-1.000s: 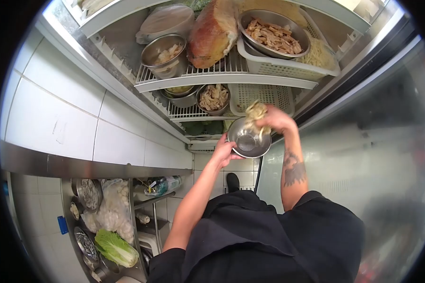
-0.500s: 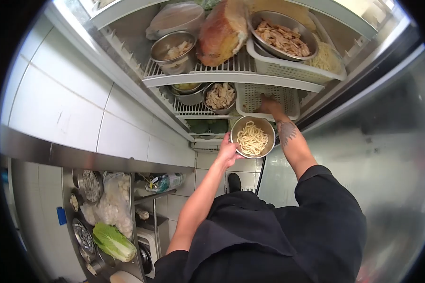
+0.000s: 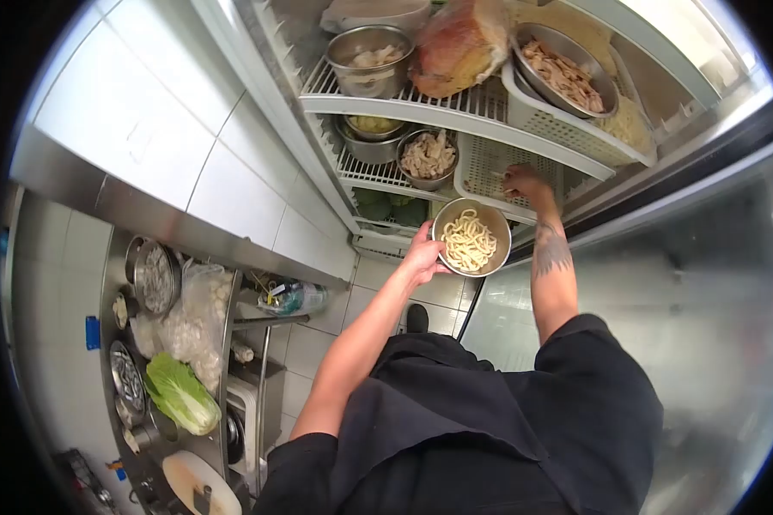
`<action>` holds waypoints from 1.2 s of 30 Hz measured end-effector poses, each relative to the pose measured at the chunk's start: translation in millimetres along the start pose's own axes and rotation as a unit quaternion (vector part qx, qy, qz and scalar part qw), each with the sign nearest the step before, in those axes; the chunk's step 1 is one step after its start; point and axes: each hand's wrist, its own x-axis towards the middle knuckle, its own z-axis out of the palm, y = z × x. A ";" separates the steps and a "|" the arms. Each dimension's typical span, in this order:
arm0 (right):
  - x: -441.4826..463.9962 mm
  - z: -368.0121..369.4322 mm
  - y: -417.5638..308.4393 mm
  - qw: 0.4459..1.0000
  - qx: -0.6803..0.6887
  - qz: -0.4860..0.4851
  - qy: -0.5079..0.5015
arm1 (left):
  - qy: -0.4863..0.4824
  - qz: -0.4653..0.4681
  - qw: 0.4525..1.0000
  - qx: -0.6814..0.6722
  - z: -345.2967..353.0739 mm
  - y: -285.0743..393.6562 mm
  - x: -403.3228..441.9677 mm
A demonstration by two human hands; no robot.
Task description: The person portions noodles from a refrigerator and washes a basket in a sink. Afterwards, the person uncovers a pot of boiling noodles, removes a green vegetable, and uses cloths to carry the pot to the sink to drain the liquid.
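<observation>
A metal bowl [image 3: 501, 228] is gripped at its left rim by my left hand [image 3: 423, 256], in front of the open fridge. Thick pale noodles [image 3: 470, 242] lie in it. My right hand [image 3: 526, 183] is over a white perforated basket [image 3: 483, 158] on a fridge shelf, its fingers drawn together. Something small and pale shows by the fingertips, too small to name. Left of the basket stands a metal bowl of cut pale meat [image 3: 428, 158].
Above, the shelf carries a large piece of meat [image 3: 459, 47], a metal pot [image 3: 369, 75] and a bowl of sliced meat [image 3: 565, 75]. The glossy fridge door [image 3: 644, 283] stands at my right. On the left counter lies a leafy cabbage [image 3: 180, 395].
My right hand has lifted off the basket's bottom, and its fingers have come together. The view has shifted, so the fridge appears farther right. The noodle bowl stays in my left hand.
</observation>
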 end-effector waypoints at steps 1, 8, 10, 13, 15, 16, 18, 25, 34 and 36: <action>-17.8 8.0 -11.5 1.000 -0.005 0.000 -0.007 | 0.005 0.002 1.000 -0.007 -6.7 -2.5 -1.4; -100.8 72.7 -71.0 0.944 -0.226 -0.176 -0.163 | 0.030 0.004 0.999 -0.035 -13.1 -1.3 -2.7; -135.1 92.3 -75.4 0.958 -0.212 -0.148 -0.125 | -0.002 0.001 0.999 -0.038 -40.4 -10.6 -22.3; -176.6 178.1 -54.8 0.954 -0.254 -0.118 0.107 | 0.047 0.035 0.994 -0.090 -141.9 -25.4 -145.9; -217.8 214.6 -12.2 0.905 -0.395 -0.145 0.057 | 0.065 0.024 0.989 -0.131 -198.6 -43.4 -241.4; -215.2 227.1 23.5 0.879 -0.463 -0.114 0.004 | 0.083 0.033 0.984 -0.151 -229.8 -55.7 -289.7; -248.5 264.2 80.0 0.862 -0.493 -0.086 0.074 | 0.114 0.051 0.979 -0.160 -276.1 -80.1 -378.1; -321.1 338.2 96.8 0.804 -0.533 -0.187 0.186 | 0.483 0.229 0.834 -0.135 -459.6 -102.3 -724.8; -460.5 516.2 -27.0 0.785 -0.517 -0.201 0.276 | 0.710 0.339 0.601 -0.142 -755.5 -100.5 -1113.1; -494.5 561.2 -23.7 0.778 -0.539 -0.137 0.294 | 0.713 0.368 0.574 -0.163 -847.2 -108.1 -1172.3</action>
